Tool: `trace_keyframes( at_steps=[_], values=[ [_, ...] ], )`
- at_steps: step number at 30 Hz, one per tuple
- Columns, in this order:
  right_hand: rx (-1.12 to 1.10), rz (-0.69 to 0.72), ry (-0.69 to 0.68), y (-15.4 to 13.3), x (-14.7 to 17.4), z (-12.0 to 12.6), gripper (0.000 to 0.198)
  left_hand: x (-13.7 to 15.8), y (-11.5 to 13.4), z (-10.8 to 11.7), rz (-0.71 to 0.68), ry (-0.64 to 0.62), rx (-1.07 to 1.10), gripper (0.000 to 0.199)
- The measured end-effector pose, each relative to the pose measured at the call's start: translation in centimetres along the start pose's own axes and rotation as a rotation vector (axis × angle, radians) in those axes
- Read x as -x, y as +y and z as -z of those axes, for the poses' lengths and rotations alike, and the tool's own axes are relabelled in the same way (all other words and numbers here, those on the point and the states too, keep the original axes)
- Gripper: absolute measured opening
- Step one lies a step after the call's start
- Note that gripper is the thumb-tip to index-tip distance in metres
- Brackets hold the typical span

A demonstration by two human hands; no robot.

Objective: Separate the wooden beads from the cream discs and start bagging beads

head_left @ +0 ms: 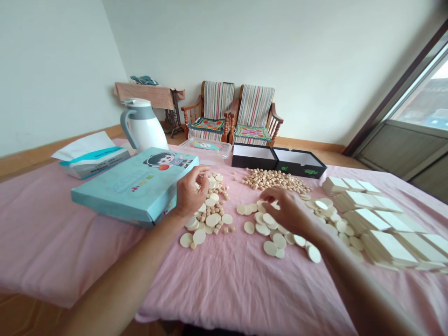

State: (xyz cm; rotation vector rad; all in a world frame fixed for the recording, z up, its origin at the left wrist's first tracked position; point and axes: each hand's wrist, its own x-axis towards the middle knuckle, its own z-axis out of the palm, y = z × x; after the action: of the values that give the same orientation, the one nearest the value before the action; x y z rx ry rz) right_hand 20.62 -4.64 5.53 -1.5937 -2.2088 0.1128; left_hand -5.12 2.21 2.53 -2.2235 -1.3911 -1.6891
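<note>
**Left Hand (192,190) and Right Hand (282,205) Bent Over Pale Discs (279,240)**

On my remote feed, the left hand was half-curled beside a blue box (140,186), at the edge of a mixed pile; I could not tell whether its fingers gripped anything. The right hand arched over the discs, fingers bent down, tips partly hidden; I could not tell if it held one. Thin, round and cream-coloured, the discs lay overlapping in loose clusters on a pink cloth (210,298). In the mixed pile they were jumbled with small tan blocks (226,230). Beyond the right hand, a larger heap (273,179) of tan pieces sat before two open black trays (300,167). To the right, off-white rectangular cards (388,247) stood stacked in rows. Behind the blue box were a tissue pack (94,158) and a white-and-gray jug (151,133); farther back, two armchairs (217,105) wore striped covers.
</note>
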Motion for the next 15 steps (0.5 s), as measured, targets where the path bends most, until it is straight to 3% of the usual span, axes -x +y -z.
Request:
trace_keyframes(
  at_steps=[2, 5, 9, 15],
  values=[
    [-0.040, 0.107, -0.123, -2.4, -0.5, -1.8, 0.016, 0.2, 0.0, -0.2, -0.007, -0.014, -0.005, 0.020],
    [-0.042, 0.152, -0.224, -4.6, -0.9, -4.4, 0.023, 0.4, 0.0, -0.4, -0.024, -0.040, -0.015, 0.018],
    [-0.011, 0.157, -0.240, -5.5, -1.6, -6.5, 0.023, 0.4, 0.0, -0.5, -0.047, -0.043, -0.034, 0.018],
    [-0.098, 0.094, -0.214, -5.2, -1.9, -7.6, 0.017, 0.4, -0.2, -0.4, -0.057, -0.040, -0.061, 0.017]
  ],
)
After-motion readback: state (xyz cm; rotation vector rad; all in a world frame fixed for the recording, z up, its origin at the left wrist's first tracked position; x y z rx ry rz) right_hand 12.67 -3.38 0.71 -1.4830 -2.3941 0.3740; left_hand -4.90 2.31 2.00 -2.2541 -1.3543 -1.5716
